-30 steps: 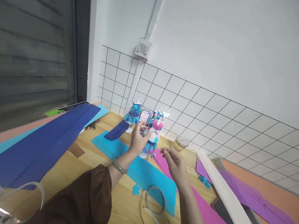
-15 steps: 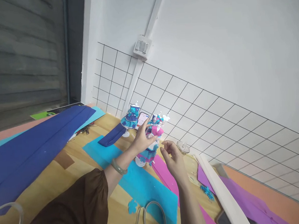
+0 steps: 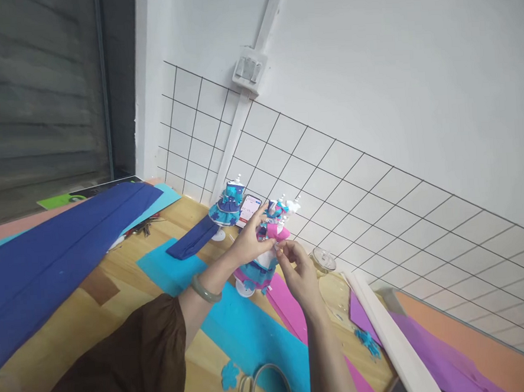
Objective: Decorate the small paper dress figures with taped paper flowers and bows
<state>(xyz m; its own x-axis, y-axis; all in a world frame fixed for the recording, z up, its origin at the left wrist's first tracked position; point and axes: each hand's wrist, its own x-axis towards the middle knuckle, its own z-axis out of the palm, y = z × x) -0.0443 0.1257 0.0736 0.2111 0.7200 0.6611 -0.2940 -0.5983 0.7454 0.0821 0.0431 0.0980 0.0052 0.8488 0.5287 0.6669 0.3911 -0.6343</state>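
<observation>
A small dress form in a pink, white and blue doll dress stands on a white base on the table. My left hand is around its left side, thumb across the waist and fingers behind the bodice. At the right of the waist, my right hand has thumb and forefinger pinched together. Something small and white shows at those fingertips, too small to name. Just behind stand more little dress forms, partly hidden. Another dress form in a tiered blue dress is at the left, beside a lit phone.
Blue paper lies under my arms, with pink paper to its right. A roll of clear tape sits near the wall grid. Dark blue sheets cover the left. A blue flower cutout lies in front.
My right hand has moved left and up to the dress's waist, and its fingers have closed there. My left hand stays around the dress form. The view has shifted slightly.
</observation>
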